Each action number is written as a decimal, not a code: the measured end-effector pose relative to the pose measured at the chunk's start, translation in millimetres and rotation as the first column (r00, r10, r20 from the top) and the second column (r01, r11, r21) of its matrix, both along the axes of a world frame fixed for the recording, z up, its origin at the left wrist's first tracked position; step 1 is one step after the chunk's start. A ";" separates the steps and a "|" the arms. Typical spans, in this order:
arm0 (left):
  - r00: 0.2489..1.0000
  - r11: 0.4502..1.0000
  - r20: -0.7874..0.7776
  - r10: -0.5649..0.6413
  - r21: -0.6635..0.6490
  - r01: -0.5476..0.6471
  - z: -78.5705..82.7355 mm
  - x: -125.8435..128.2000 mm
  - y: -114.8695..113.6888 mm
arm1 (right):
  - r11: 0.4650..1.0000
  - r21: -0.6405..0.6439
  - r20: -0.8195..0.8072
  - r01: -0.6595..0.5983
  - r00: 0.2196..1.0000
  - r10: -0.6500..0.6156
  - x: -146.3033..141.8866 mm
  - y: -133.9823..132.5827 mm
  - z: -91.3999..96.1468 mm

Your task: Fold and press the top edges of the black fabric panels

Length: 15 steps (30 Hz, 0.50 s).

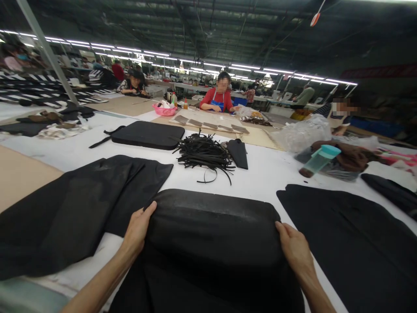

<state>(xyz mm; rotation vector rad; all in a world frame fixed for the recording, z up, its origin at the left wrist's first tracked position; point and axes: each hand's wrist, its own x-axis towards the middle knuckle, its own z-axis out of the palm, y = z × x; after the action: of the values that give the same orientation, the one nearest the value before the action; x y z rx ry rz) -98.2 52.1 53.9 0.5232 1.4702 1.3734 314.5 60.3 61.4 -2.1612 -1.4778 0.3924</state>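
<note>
A large black sheet of leather-like material (211, 234) spreads across the near edge of the table, its far part bulging and its lower part hanging toward me. My left hand (138, 226) grips its far left corner, thumb on top and the other fingers hidden beneath. At the far right corner my right hand (293, 243) pinches the edge in the same way. Just beyond lies a heap of thin black strips (205, 152). A flat black padded panel (146, 134) with loose straps lies behind it to the left.
Black sheets (58, 208) lie at the left, and another black sheet (352, 234) at the right. A bottle with a turquoise lid (321, 160) leans by clear plastic bags (306, 132). Across the white table (260, 174) sits a co-worker in red (211, 98), near a pink basket (164, 109).
</note>
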 end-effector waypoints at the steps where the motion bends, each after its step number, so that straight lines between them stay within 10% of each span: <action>1: 1.000 1.000 0.012 -0.001 -0.015 0.001 -0.1 0.8 -0.8 | 1.000 -0.010 0.002 -0.004 1.000 0.004 1.6 -1.7 -1.2; 4: 0.983 0.997 -0.168 -0.076 -0.027 0.073 -2.1 2.5 2.3 | 0.998 -0.059 0.045 -0.020 0.999 0.023 -0.9 -3.1 -2.3; 10: 0.699 0.985 -0.698 -0.159 -0.063 0.162 -10.1 -3.9 17.3 | 0.987 -0.150 0.250 0.058 0.968 -0.019 -14.1 4.8 -12.3; 15: 0.062 0.945 -0.951 -0.301 -0.290 0.152 -14.7 6.6 14.4 | 0.980 -0.180 0.342 0.088 0.939 -0.022 -21.8 6.5 -21.1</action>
<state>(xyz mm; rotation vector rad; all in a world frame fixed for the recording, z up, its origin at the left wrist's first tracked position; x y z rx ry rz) -91.7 66.5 39.1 1.8266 2.3538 0.4709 292.7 66.9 40.3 -2.5185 -1.6098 0.1509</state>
